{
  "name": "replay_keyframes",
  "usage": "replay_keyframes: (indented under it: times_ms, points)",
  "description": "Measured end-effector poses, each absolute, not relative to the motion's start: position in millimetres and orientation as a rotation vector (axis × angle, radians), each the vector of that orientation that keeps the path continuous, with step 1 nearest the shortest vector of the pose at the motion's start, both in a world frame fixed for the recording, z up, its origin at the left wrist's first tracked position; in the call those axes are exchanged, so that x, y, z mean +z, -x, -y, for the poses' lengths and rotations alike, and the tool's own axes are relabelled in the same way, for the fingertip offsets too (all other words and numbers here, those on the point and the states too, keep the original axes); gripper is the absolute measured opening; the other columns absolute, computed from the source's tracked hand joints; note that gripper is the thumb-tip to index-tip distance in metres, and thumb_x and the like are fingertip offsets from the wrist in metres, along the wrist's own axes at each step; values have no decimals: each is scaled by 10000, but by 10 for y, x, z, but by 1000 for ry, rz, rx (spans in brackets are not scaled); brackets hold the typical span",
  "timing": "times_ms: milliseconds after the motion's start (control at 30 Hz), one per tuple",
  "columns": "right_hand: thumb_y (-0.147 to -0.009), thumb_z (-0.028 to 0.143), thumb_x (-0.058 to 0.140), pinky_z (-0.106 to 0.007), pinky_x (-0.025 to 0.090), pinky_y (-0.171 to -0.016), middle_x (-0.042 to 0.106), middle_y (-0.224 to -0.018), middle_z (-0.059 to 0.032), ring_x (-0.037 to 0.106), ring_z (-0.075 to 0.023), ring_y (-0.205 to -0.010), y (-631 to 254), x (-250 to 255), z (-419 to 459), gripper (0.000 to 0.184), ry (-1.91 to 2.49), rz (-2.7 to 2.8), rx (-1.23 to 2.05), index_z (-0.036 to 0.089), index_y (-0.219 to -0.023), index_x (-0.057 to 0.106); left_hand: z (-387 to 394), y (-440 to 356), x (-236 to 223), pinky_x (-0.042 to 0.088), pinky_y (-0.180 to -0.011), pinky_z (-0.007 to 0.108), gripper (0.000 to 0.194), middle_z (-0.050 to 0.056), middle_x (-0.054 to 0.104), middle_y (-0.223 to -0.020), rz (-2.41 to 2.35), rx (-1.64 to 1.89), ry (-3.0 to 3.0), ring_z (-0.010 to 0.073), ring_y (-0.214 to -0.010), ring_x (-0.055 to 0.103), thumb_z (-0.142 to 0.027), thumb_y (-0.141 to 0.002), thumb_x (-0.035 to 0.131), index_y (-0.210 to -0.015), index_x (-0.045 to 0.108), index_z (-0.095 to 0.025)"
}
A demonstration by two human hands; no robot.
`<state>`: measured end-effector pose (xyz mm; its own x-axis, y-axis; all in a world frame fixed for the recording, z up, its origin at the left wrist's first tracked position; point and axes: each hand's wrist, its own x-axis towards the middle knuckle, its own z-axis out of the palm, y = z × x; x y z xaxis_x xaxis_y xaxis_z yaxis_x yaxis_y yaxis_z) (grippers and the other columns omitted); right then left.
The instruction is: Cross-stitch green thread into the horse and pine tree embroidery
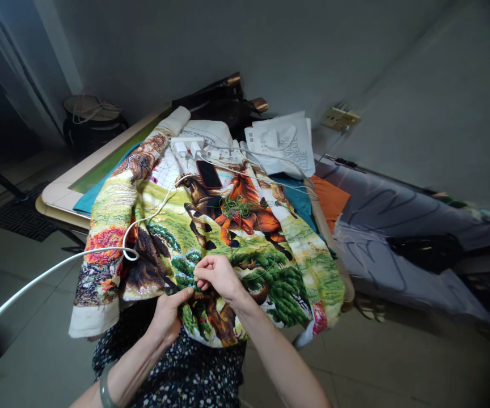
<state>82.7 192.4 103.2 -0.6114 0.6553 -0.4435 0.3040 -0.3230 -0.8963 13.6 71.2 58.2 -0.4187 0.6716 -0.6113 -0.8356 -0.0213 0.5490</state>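
A large cross-stitch cloth (172,209) with horses and green trees drapes over the table and hangs toward my lap. At its lower edge my left hand (169,317) grips the fabric, thumb on top and the fingers hidden beneath. Just right of that thumb, my right hand (217,276) is closed in a pinch close to the cloth's surface. Whatever sits between its fingertips is too small to make out. Beyond the hands, a tangle of green thread (236,208) lies on the stitched horses. The cloth's left side is rolled into a thick tube (111,232).
A phone (208,174) and a white power strip (188,144) rest on the cloth. A white cable (53,276) crosses from the left. White packaging bags (281,144) lie at the table's back, near a wall socket (341,118). A grey-covered bed (381,215) stands right.
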Motion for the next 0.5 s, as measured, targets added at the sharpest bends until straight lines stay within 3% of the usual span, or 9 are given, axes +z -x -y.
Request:
replay_keyframes:
  times_ms: [500]
  points:
    - [-544, 273, 697, -176, 470, -414, 653, -517, 9, 587, -98, -433, -821, 995, -1919, 162, 1259, 1603, 2021, 155, -623, 618, -728, -144, 563, 543, -903, 406, 337, 90, 797, -779, -1098, 1715, 215, 256, -810, 719, -235, -454, 928, -740, 795, -117]
